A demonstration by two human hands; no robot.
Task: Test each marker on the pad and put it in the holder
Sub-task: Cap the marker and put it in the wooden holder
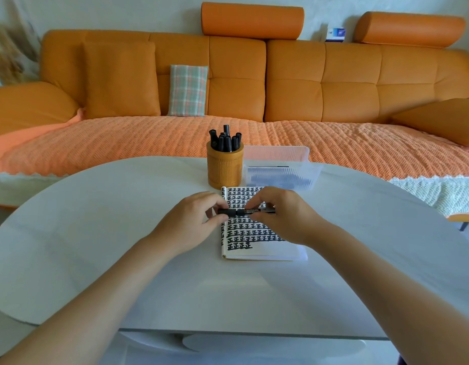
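Both hands hold one black marker (245,212) level over the notepad (254,233): left hand (195,222) fingers pinch its cap end, right hand (283,214) fingers its barrel. The orange holder (225,169) stands just beyond.

Reaching in with both bare forearms from the bottom corners, converging at centre above the desk (122,206). Pinching one end of the marker (232,212) with left hand (193,219), thumb against curled fingers (212,200). Gripping the other end with right hand (283,214), fingers curled over the top. Holding both hands palm-down, level, close but apart. Keeping wrists roughly straight.
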